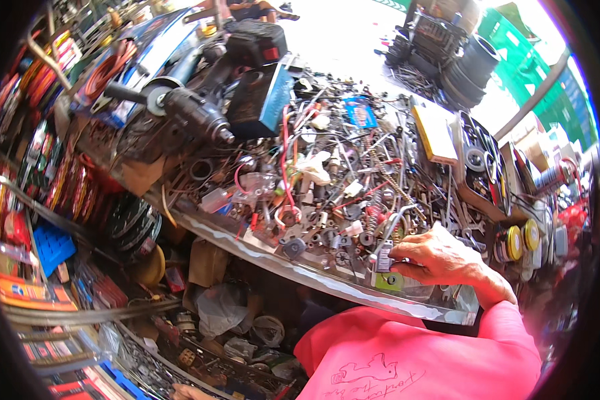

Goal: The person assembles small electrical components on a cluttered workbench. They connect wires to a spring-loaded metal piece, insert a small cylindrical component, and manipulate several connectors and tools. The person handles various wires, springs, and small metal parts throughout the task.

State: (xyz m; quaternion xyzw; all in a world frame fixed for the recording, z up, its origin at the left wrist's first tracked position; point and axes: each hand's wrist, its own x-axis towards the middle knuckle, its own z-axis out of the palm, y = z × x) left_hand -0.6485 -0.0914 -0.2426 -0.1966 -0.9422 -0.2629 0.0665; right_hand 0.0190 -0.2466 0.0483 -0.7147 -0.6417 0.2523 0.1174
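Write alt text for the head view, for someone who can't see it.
A right hand pinches a small pale block at the near edge of a bench heaped with springs and other small parts. A black power tool lies toward the far left, and the person's pink shirt fills the foreground.

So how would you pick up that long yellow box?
Probably from above, pinching the yellow box across its narrow width, near the middle, by its two long edges. It's clearly longer than it is wide, and its yellow face lies uncovered, while the heap of metal parts crowds its left side.
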